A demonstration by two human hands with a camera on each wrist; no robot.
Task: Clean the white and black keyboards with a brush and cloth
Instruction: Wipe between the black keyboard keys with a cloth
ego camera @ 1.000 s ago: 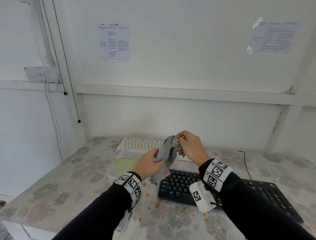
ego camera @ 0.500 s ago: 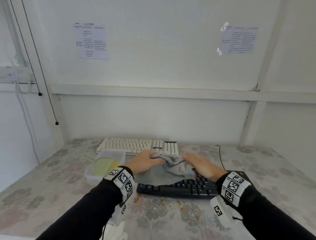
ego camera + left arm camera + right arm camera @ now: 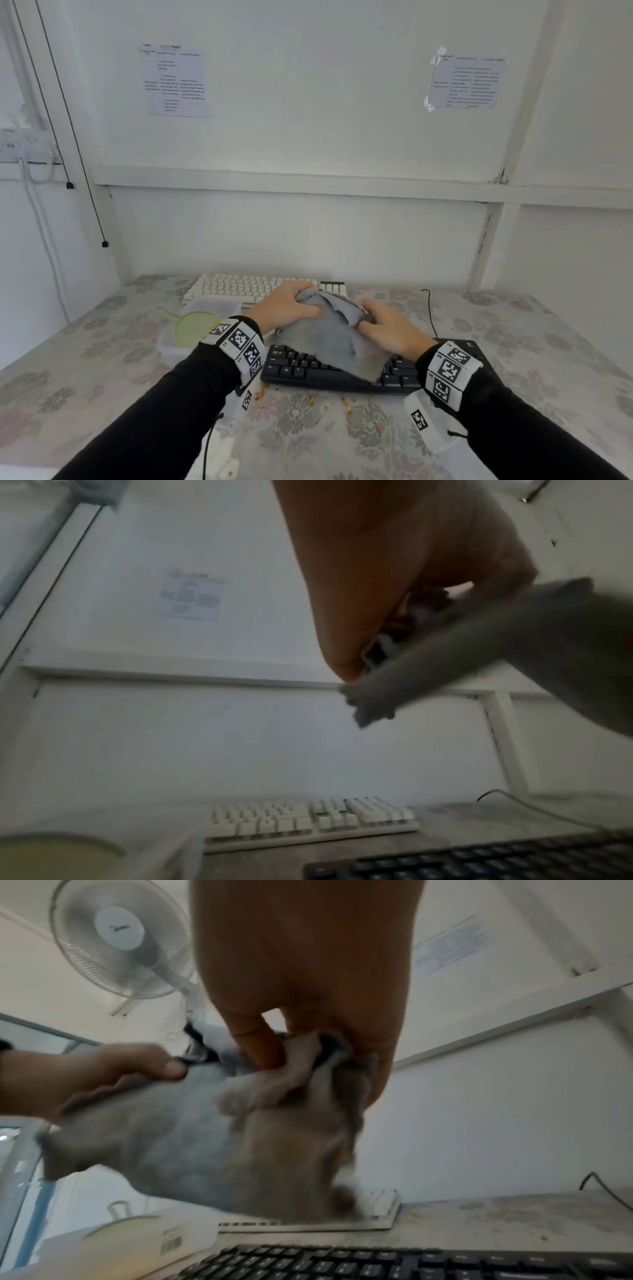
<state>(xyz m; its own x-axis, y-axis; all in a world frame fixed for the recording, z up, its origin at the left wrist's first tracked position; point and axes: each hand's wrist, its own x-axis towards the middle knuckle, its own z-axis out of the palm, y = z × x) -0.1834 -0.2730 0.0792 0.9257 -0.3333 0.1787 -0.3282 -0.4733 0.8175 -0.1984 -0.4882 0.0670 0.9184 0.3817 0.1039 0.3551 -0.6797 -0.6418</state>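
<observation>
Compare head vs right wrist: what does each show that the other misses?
Head only: orange crumbs on the floral tablecloth, both marker wristbands, and the power strip on the wall.
Right wrist only: a wall fan and a barcode label on the clear container.
Both: left hand and right hand gripping the grey cloth above the black keyboard, with the white keyboard behind.

Down from chest height a second ago, both hands now low over the black keyboard. Grey cloth, bunched in the air before, now spread wider and draped onto the black keys. Left hand gripping its far left edge, right hand gripping the right edge, further apart than earlier.
</observation>
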